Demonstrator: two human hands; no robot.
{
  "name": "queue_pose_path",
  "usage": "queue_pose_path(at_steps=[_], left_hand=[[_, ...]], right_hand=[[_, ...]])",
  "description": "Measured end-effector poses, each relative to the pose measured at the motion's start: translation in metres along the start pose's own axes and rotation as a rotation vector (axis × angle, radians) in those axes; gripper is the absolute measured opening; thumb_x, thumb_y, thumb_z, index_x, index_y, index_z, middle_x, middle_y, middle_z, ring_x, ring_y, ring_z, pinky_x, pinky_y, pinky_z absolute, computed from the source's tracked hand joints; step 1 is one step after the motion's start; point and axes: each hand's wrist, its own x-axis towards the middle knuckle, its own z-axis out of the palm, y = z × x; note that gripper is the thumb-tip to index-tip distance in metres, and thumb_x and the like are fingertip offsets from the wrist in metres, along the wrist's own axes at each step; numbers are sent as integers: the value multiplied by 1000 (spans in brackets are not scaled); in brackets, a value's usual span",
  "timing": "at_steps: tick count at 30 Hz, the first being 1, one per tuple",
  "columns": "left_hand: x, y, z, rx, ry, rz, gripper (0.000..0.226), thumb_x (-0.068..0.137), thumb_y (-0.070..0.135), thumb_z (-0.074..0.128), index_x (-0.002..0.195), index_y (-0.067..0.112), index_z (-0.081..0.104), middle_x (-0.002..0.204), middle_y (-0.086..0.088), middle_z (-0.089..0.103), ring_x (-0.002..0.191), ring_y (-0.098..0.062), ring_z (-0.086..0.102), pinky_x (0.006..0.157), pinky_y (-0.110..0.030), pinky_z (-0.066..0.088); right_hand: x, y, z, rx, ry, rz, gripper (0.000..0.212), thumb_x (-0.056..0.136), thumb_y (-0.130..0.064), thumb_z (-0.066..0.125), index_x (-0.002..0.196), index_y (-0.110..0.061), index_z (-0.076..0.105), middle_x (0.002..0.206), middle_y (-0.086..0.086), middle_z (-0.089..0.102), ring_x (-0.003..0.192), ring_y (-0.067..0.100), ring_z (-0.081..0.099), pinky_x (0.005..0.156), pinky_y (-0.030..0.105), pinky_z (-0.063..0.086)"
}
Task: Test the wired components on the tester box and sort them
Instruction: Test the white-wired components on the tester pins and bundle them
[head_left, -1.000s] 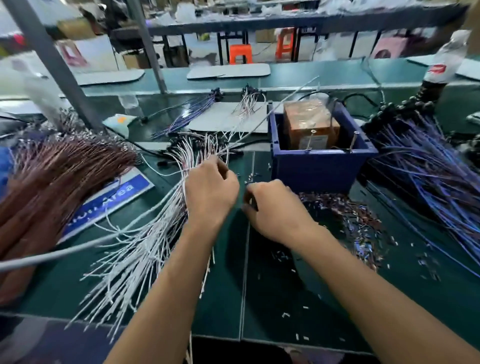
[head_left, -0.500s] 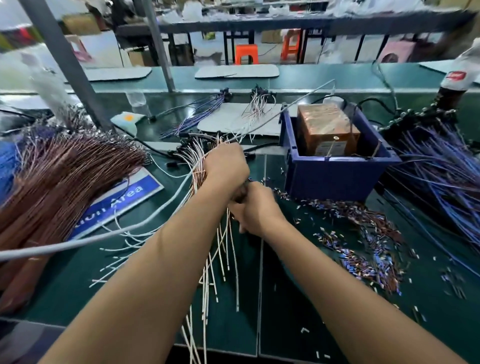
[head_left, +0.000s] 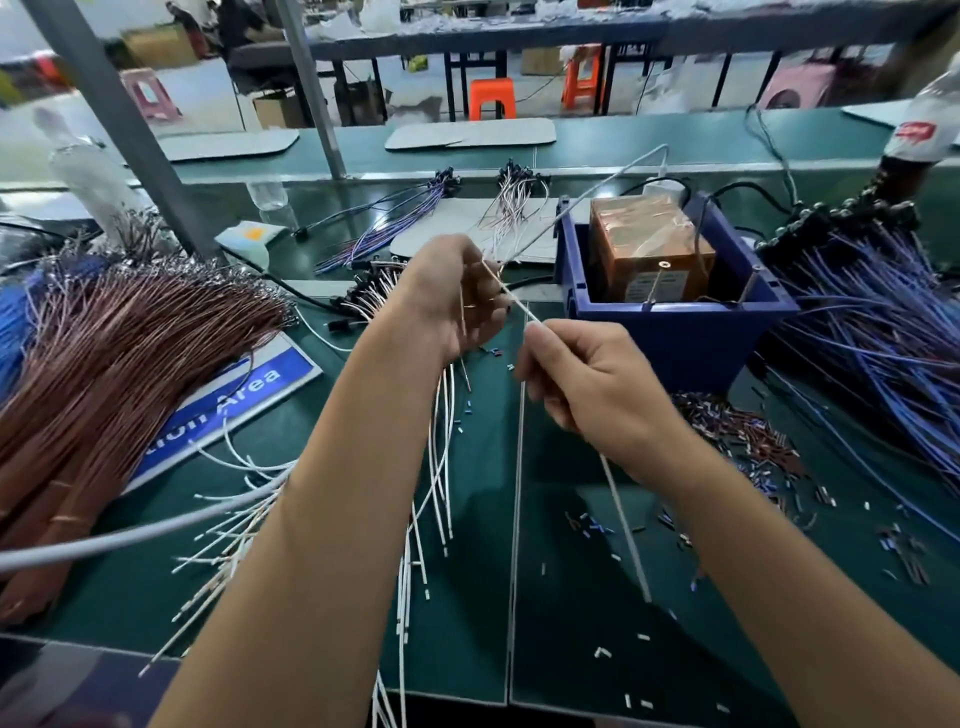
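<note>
Your left hand (head_left: 457, 296) is curled around a small bunch of white wired components (head_left: 441, 467), their tails hanging down toward the near edge of the green surface (head_left: 467, 649). Your right hand (head_left: 587, 384) pinches a single white wire (head_left: 511, 299) that runs up to the left hand, so both hands have a closed grip on wire.

These leads look very light and limp, and they probably snag on one another, so draw the single one out slowly. Judging by the thin insulation, a pinch close to the end you mean to test gives the most control; a hold far down the tail would let it flop.

The tester box (head_left: 649, 249) sits in the blue bin (head_left: 675, 332) just to the far right of your hands, with a short open path to it. Left, the brown wire pile (head_left: 119, 353) crowds the surface; right, the blue wires (head_left: 872, 322) and the scattered cut scraps (head_left: 743, 436) narrow it. The open room lies near you, in the middle.
</note>
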Motion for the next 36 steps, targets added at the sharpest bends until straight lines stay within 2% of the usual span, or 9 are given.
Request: queue_pose_path(at_steps=[2, 4, 8, 13, 18, 21, 28, 31, 36], left_hand=[[-10, -1, 8, -327, -66, -46, 27, 97, 16, 41, 73, 11, 52, 65, -3, 49, 47, -17, 57, 60, -27, 55], [-19, 0, 15, -581, -164, -117, 23, 94, 16, 43, 73, 10, 51, 71, -4, 48, 48, -17, 55, 51, -27, 54], [-31, -7, 29, -732, -280, -206, 30, 98, 30, 39, 72, 15, 44, 66, 8, 35, 43, -6, 29, 42, -15, 20], [-53, -44, 71, -852, -370, -262, 45, 107, 30, 26, 63, 21, 32, 47, 7, 24, 32, -10, 21, 37, -20, 15], [-62, -54, 87, -1188, -405, -68, 50, 107, 41, 36, 60, 25, 25, 46, 7, 24, 33, -10, 22, 37, -21, 17], [-62, -53, 98, -1170, -283, 111, 53, 106, 36, 36, 55, 24, 23, 45, 7, 20, 34, -10, 19, 36, -22, 16], [-53, -65, 101, -976, -186, 229, 50, 107, 32, 34, 58, 21, 30, 51, 6, 27, 42, -10, 22, 39, -21, 21], [-47, -65, 91, -950, -180, 250, 49, 107, 31, 33, 59, 22, 30, 50, 7, 23, 41, -9, 19, 40, -22, 16], [-41, -68, 93, -956, -156, 341, 55, 107, 31, 33, 53, 22, 26, 47, 7, 17, 40, -10, 14, 37, -25, 15]], right_hand=[[-6, -9, -19, -107, -99, 14, 43, 110, -31, 51, 76, -9, 67, 60, 5, 59, 44, 16, 50, 45, 20, 38], [-11, -14, -37, -230, -178, 63, 43, 109, -33, 51, 76, -11, 68, 59, 4, 60, 44, 16, 52, 45, 21, 40], [-27, -23, -77, -321, -271, 159, 40, 107, -36, 53, 77, -15, 71, 59, 2, 60, 42, 16, 51, 42, 22, 38], [-45, -35, -120, -79, -299, 181, 22, 93, -44, 70, 106, -26, 73, 67, 7, 66, 42, 13, 50, 37, 18, 35], [-59, -35, -152, 253, -310, 81, 47, 93, -39, 70, 134, -18, 61, 78, 21, 68, 41, 15, 53, 37, 14, 38], [-56, -32, -144, 167, -242, 49, 51, 93, -55, 69, 127, -18, 64, 90, 18, 74, 52, 22, 61, 39, 21, 43], [-48, -18, -145, -26, -30, -18, 9, 86, -19, 77, 91, -12, 76, 80, 14, 77, 48, 16, 57, 42, 19, 43], [-45, -8, -156, -73, -16, 0, 9, 88, -23, 75, 92, -15, 77, 80, 13, 77, 49, 16, 55, 44, 18, 43], [-42, 12, -150, -119, -200, 119, 22, 87, -34, 82, 105, -24, 74, 86, 9, 79, 57, 10, 60, 52, 17, 46]])
